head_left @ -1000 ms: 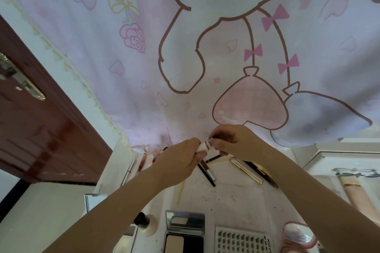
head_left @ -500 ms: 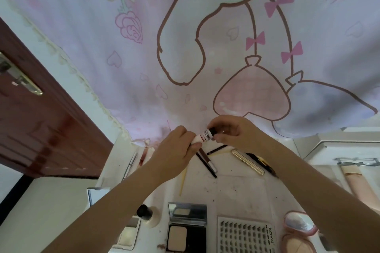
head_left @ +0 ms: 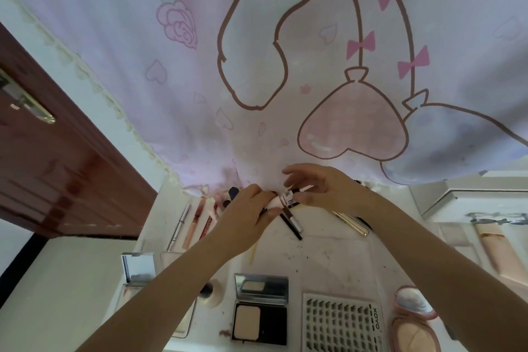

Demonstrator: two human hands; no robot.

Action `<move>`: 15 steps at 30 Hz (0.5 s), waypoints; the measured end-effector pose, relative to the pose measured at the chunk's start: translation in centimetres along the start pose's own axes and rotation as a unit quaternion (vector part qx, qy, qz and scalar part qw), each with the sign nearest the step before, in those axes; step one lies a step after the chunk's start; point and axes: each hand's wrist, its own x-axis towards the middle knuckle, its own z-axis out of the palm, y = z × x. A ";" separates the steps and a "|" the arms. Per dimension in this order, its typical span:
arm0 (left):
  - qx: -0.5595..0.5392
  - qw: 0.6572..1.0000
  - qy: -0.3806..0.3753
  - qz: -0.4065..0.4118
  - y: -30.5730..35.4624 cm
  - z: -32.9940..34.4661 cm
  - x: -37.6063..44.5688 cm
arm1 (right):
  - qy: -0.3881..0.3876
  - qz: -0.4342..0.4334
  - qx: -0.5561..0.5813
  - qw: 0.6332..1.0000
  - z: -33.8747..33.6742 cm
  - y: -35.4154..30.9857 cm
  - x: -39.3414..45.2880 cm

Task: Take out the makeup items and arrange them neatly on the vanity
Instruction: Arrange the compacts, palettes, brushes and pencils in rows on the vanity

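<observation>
Small white tube held between both hands at the back of the surface.

We see the left hand [head_left: 248, 208] gripping the small white tube with a barcode label [head_left: 281, 199] at its left end, fingers curled around it; the right hand [head_left: 323, 188] pinches the right end with thumb and one finger, the others spread loosely. The tube's long axis lies left to right, between the two grips, above the thin dark pencils [head_left: 291, 223] on the white stained surface [head_left: 328, 260]. We judge that either hand could lay it down.
</observation>
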 end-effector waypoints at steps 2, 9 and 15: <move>-0.042 0.999 0.001 -0.035 -0.2 1.0 -0.5 | 0.015 0.024 -0.039 0.999 0.4 1.6 0.2; -0.202 0.945 -0.033 -0.254 -2.3 6.8 -2.0 | 0.028 0.155 -0.202 0.967 3.0 10.1 0.3; -0.247 0.892 0.124 -0.359 -4.1 9.8 -2.2 | -0.054 0.196 -0.402 0.893 4.4 15.1 0.0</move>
